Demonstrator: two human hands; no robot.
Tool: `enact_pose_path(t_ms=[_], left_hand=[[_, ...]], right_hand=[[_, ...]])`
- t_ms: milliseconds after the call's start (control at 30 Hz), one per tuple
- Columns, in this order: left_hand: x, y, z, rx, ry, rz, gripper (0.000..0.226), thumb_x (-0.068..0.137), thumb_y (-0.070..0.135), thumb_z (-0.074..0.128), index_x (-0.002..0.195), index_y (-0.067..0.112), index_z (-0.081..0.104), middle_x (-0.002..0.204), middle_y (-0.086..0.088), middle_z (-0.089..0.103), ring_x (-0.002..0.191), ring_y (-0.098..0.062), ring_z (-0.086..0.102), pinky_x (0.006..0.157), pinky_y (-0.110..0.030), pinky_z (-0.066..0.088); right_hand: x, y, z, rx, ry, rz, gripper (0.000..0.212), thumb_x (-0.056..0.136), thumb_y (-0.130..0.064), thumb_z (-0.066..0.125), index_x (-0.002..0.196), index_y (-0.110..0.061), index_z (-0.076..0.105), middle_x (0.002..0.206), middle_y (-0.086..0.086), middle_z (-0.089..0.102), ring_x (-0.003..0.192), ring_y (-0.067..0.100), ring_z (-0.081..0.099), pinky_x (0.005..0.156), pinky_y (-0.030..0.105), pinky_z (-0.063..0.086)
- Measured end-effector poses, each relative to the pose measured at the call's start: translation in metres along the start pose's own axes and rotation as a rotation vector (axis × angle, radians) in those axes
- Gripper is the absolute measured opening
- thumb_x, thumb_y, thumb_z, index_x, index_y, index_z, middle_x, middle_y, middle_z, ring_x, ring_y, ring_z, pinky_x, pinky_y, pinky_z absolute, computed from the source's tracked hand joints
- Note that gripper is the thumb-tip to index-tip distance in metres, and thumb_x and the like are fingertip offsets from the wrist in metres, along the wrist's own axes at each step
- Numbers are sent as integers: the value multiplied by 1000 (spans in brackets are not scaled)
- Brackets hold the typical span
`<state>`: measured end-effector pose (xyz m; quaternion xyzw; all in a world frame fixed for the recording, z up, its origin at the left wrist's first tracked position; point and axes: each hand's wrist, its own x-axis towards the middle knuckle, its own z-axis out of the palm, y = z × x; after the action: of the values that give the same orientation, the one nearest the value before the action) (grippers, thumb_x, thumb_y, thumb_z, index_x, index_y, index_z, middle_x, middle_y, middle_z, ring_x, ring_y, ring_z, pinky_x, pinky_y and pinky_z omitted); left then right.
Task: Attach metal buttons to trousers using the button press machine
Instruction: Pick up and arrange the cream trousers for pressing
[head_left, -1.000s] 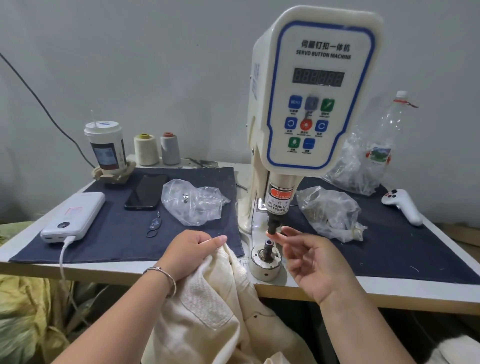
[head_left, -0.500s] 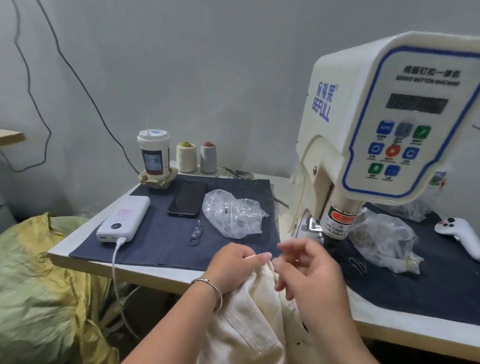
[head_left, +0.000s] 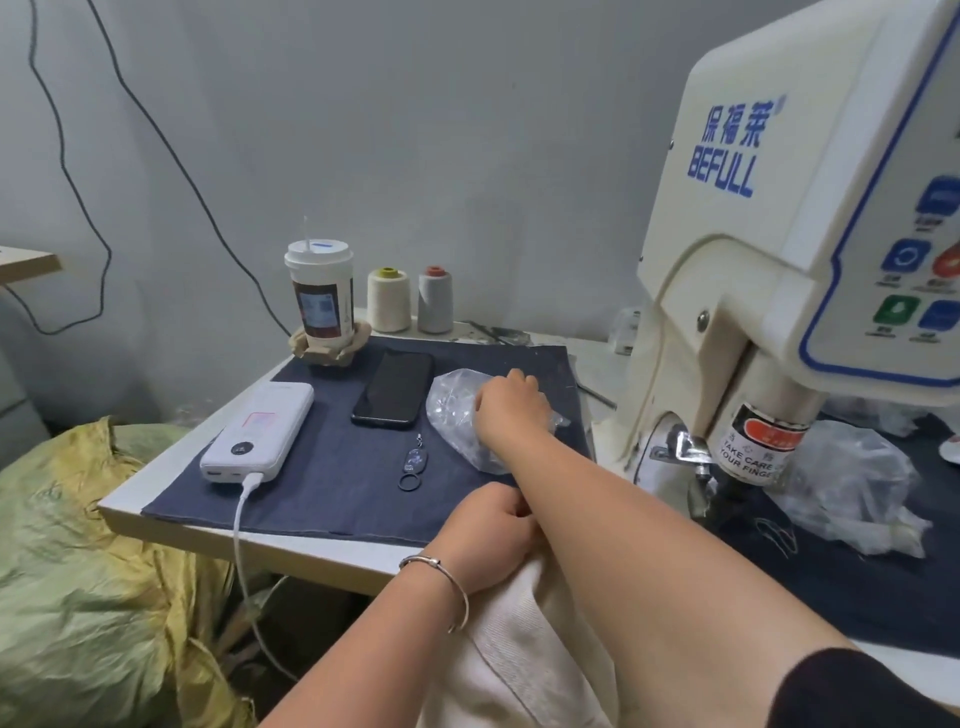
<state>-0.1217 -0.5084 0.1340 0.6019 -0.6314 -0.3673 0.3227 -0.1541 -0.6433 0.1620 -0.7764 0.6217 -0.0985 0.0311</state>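
The cream button press machine stands at the right, its press head with the red label low over the table. Cream trousers hang over the table's front edge. My left hand, with a bangle on its wrist, grips the trousers' fabric at that edge. My right arm crosses over it to the left. My right hand rests knuckles up on a clear plastic bag on the denim mat. Its fingertips point down into the bag and are hidden.
On the mat lie a black phone, a white power bank with its cable, and a key ring. A lidded cup and two thread spools stand behind. A second plastic bag lies right of the press; a yellow-green sack sits left.
My right hand left the press die and reached left across my left arm to the clear bag. The view swung left. My left hand kept its hold on the trousers.
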Motion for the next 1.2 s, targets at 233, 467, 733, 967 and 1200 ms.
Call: enact_pose_path(t_ms=[233,467,733,967,1200], left_hand=[[2,0,1,99,24,-32,30,89,8,52,61,17,51,78,-9,63,73,-20,47,67,-31,39],[1,4,1,138,30,-29,32,89,8,51,59,19,49,88,-18,68,74,-24,48,66,-30,38],[0,6,1,155,29,-34,29,88,7,51,60,17,50,91,-18,69,75,-26,49,66,-31,38],[0,5,2,163,32,-26,17,88,5,50,78,3,63,91,-20,69,77,-26,51,73,-39,47],[0,4,3,175,38,-33,20,88,7,51,70,8,58,86,-18,67,73,-25,48,66,-32,39]], right_hand=[[7,-3,11,5,27,12,35,92,-16,51,127,-15,58,133,8,45,123,27,43,94,34,40],[5,0,13,96,31,-41,29,93,-14,48,112,-22,68,124,8,46,118,29,43,90,38,45],[5,2,15,136,53,-58,27,91,-13,50,102,-25,71,120,7,47,116,28,43,81,35,42],[6,1,16,139,77,-82,28,93,-14,50,109,-25,71,122,7,48,117,28,43,81,35,42],[7,1,16,142,66,-18,26,94,-18,52,113,-19,70,127,6,48,119,25,44,86,35,45]])
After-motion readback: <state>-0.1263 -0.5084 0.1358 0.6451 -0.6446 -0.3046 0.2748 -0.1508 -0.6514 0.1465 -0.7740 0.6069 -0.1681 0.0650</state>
